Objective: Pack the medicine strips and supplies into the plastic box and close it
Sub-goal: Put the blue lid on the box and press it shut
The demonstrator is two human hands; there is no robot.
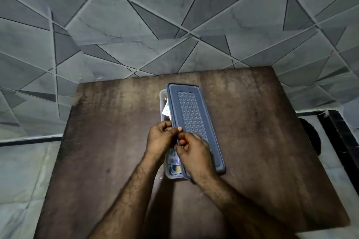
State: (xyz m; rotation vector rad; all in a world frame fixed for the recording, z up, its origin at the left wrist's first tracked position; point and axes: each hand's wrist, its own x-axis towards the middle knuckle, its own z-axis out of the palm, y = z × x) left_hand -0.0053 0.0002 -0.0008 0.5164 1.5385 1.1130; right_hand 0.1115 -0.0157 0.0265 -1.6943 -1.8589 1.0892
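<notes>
Open tabletop on both sides, box opening mostly blocked

The brown table [108, 141] lies bare left, right and near of the plastic box [162, 101]. The blue lid [194, 114] sits skewed over the box, leaving only a narrow slit along its left edge, where a white strip [166, 110] pokes up. The left hand [161, 137] and right hand [194, 153] crowd the slit's middle.

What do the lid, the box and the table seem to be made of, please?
Lid: likely matte blue-grey plastic, with a moulded embossed panel. Box: apparently clear, slightly frosted plastic, since its contents show through the wall. Table: probably dark brown wood or laminate, dull and streaky.
</notes>
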